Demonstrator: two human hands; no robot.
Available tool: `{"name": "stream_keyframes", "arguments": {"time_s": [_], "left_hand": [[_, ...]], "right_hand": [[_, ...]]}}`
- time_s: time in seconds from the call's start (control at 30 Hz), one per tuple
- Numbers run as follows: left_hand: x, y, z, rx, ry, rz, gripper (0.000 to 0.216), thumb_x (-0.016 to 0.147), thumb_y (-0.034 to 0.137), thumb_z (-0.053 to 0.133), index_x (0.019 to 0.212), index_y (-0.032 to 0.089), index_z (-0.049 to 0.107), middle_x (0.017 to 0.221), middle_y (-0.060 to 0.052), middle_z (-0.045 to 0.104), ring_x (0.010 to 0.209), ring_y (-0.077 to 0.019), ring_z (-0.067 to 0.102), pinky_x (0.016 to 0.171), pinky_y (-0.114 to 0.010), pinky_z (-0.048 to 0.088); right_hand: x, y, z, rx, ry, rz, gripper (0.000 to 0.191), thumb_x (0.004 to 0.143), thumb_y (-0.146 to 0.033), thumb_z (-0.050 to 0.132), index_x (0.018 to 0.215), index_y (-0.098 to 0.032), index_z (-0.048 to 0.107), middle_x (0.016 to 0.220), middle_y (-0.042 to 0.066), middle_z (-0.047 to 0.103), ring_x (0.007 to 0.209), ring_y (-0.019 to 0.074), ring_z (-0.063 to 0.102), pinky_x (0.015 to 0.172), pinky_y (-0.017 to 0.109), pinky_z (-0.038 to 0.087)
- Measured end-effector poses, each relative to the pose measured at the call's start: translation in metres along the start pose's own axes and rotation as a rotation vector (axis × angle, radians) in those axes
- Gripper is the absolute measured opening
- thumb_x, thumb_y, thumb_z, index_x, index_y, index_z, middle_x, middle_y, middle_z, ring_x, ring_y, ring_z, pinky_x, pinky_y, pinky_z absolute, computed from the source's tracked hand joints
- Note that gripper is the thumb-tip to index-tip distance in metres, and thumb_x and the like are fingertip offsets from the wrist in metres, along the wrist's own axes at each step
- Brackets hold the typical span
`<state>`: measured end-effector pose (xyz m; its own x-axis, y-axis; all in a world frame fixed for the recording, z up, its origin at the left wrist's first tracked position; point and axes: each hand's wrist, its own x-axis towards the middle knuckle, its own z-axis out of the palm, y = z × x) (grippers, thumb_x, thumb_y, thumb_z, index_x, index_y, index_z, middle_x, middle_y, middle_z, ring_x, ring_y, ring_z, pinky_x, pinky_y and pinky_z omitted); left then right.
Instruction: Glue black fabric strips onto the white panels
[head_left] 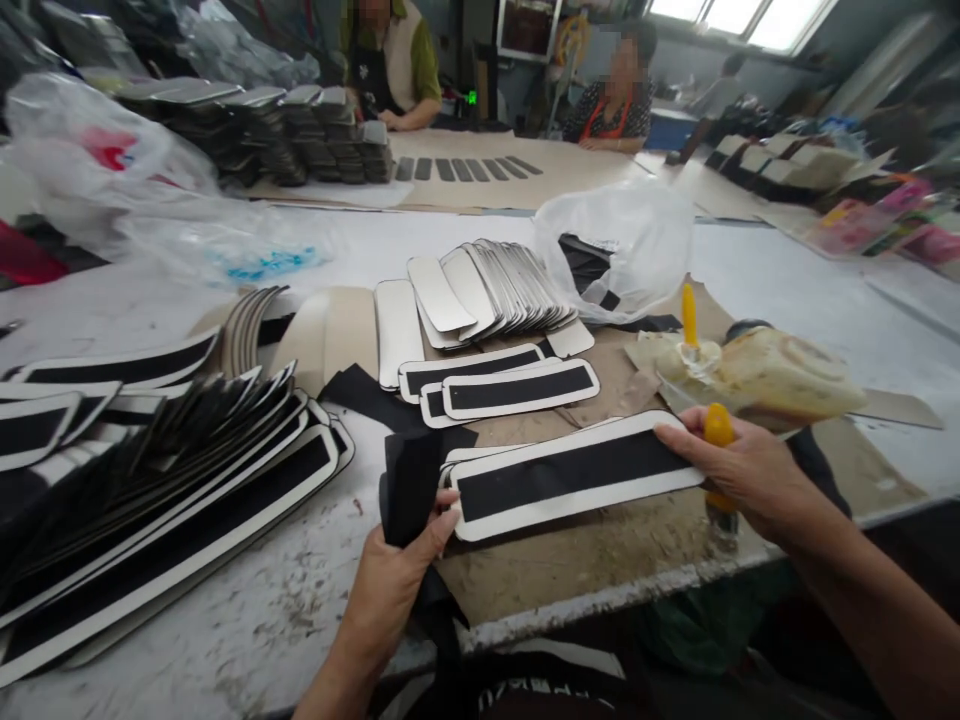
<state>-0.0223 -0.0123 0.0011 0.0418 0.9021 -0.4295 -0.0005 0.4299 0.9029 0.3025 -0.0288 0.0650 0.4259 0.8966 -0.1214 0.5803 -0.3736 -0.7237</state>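
Note:
A long white strip with a black band on it [570,472] lies across brown paper [600,560] near the table's front edge. My left hand [397,575] pinches its left end together with a strip of black fabric [411,480]. My right hand [742,465] grips the strip's right end, and a yellow-handled tool [718,428] sticks up through its fingers. Two similar finished strips [517,388] lie just beyond.
A big fanned stack of black-and-white strips [165,500] fills the left. Blank white pieces [487,290], a clear plastic bag [622,250] and a glue-crusted jug [765,375] with a yellow brush sit behind. Two people sit at the far side.

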Motion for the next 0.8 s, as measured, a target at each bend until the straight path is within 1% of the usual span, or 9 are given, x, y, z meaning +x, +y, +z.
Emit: {"name": "stream_keyframes", "arguments": {"time_s": [0.03, 0.1, 0.2, 0.3, 0.47, 0.57, 0.63, 0.73, 0.8], "left_hand": [[-0.001, 0.001, -0.002, -0.063, -0.012, -0.015, 0.036, 0.067, 0.041, 0.073, 0.092, 0.016, 0.068, 0.055, 0.005, 0.051, 0.055, -0.0094, 0.045, 0.056, -0.021, 0.037], [-0.003, 0.001, -0.004, -0.179, -0.032, -0.015, 0.034, 0.071, 0.038, 0.071, 0.096, 0.016, 0.064, 0.051, 0.006, 0.047, 0.051, -0.0079, 0.041, 0.052, -0.02, 0.032], [-0.007, 0.003, -0.006, -0.287, -0.035, 0.022, 0.033, 0.073, 0.038, 0.069, 0.096, 0.016, 0.06, 0.05, 0.006, 0.046, 0.049, -0.0074, 0.039, 0.05, -0.02, 0.03], [-0.011, 0.009, -0.005, -0.281, -0.03, 0.052, 0.038, 0.069, 0.041, 0.071, 0.095, 0.014, 0.06, 0.049, 0.006, 0.045, 0.047, -0.0068, 0.037, 0.048, -0.02, 0.029], [-0.015, 0.02, -0.001, -0.256, 0.053, 0.009, 0.037, 0.065, 0.041, 0.074, 0.087, 0.013, 0.063, 0.047, 0.007, 0.044, 0.043, -0.0053, 0.036, 0.043, -0.018, 0.027], [-0.018, 0.024, 0.002, -0.304, 0.078, -0.048, 0.037, 0.062, 0.039, 0.077, 0.087, 0.014, 0.063, 0.054, 0.005, 0.052, 0.044, -0.0059, 0.042, 0.044, -0.018, 0.033], [-0.021, 0.025, 0.003, -0.323, 0.056, -0.073, 0.037, 0.063, 0.037, 0.077, 0.089, 0.014, 0.064, 0.062, 0.003, 0.06, 0.049, -0.0081, 0.049, 0.048, -0.019, 0.04], [-0.026, 0.025, 0.003, -0.323, 0.017, -0.065, 0.032, 0.068, 0.036, 0.074, 0.089, 0.013, 0.066, 0.066, 0.0, 0.064, 0.051, -0.0102, 0.054, 0.049, -0.021, 0.043], [-0.028, 0.025, 0.003, -0.331, 0.013, -0.038, 0.034, 0.071, 0.037, 0.071, 0.095, 0.013, 0.066, 0.072, -0.002, 0.068, 0.056, -0.0125, 0.058, 0.054, -0.022, 0.047]], "right_hand": [[-0.001, 0.0, -0.001, 0.057, 0.005, 0.027, 0.037, 0.071, -0.056, 0.063, 0.071, -0.021, 0.052, 0.059, -0.004, 0.046, 0.051, 0.0118, 0.042, 0.045, 0.024, 0.034], [-0.004, -0.001, -0.002, 0.131, 0.025, 0.06, 0.036, 0.068, -0.057, 0.065, 0.073, -0.023, 0.053, 0.061, -0.003, 0.048, 0.05, 0.0131, 0.044, 0.042, 0.025, 0.035], [-0.008, -0.007, -0.004, 0.113, 0.074, 0.055, 0.035, 0.067, -0.058, 0.065, 0.072, -0.025, 0.056, 0.061, -0.001, 0.05, 0.05, 0.0158, 0.046, 0.039, 0.027, 0.037], [-0.012, -0.013, -0.004, 0.084, 0.094, 0.046, 0.034, 0.066, -0.059, 0.064, 0.071, -0.026, 0.057, 0.061, -0.001, 0.053, 0.05, 0.0169, 0.048, 0.039, 0.027, 0.039], [-0.019, -0.016, -0.002, 0.238, 0.043, 0.069, 0.035, 0.066, -0.056, 0.066, 0.072, -0.024, 0.054, 0.061, -0.002, 0.052, 0.049, 0.0143, 0.047, 0.037, 0.024, 0.039], [-0.023, -0.013, 0.002, 0.311, 0.001, 0.065, 0.034, 0.068, -0.055, 0.066, 0.074, -0.024, 0.053, 0.061, -0.003, 0.049, 0.048, 0.013, 0.046, 0.036, 0.023, 0.038], [-0.025, -0.012, 0.006, 0.319, -0.036, 0.056, 0.034, 0.07, -0.054, 0.065, 0.075, -0.023, 0.053, 0.061, -0.003, 0.048, 0.048, 0.012, 0.045, 0.037, 0.022, 0.037], [-0.025, -0.012, 0.013, 0.313, -0.069, 0.023, 0.036, 0.072, -0.055, 0.064, 0.077, -0.021, 0.051, 0.061, -0.004, 0.046, 0.049, 0.0104, 0.044, 0.039, 0.02, 0.037], [-0.024, -0.014, 0.018, 0.312, -0.079, 0.009, 0.039, 0.072, -0.057, 0.062, 0.076, -0.021, 0.049, 0.058, -0.005, 0.043, 0.047, 0.0094, 0.042, 0.039, 0.02, 0.035]]}}
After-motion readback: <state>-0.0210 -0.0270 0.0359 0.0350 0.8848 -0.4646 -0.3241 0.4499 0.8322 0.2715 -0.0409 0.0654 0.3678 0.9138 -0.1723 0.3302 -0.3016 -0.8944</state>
